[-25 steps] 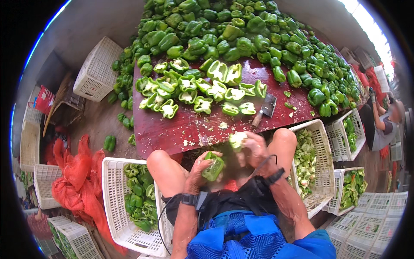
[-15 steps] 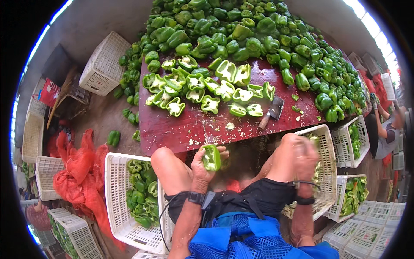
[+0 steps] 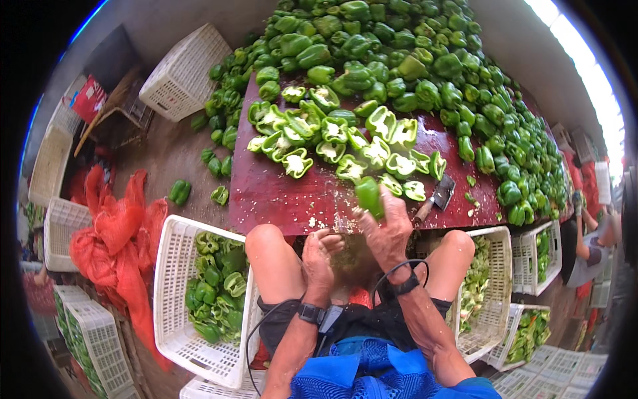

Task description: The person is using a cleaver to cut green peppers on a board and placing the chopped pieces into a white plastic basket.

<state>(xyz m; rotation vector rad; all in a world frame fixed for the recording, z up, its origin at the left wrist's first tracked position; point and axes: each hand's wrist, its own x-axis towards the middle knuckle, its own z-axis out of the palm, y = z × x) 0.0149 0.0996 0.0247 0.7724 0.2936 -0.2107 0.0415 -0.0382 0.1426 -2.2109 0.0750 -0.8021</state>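
Observation:
My right hand (image 3: 391,234) is raised over the table's near edge, thumb and fingers around a green bell pepper piece (image 3: 369,198) with its glossy outside showing. Between my knees, my left hand (image 3: 319,258) holds nothing; its fingers are apart and partly curled. Cut bell pepper halves (image 3: 333,130) lie spread on the dark red table (image 3: 279,206), many with pale cores and seeds facing up. To the right of the held piece, a broad-bladed knife with a wooden handle (image 3: 424,211) rests near the table's edge.
Whole green peppers (image 3: 445,66) are heaped across the table's back and right. A white crate of pepper pieces (image 3: 174,266) stands by my left knee, another crate with pale trimmings (image 3: 495,286) by my right. Red netting (image 3: 119,239) lies left. A person (image 3: 588,243) sits far right.
The pepper piece has passed from my left hand to my right. My right hand has come from above the right crate to the table's edge. The left hand has emptied.

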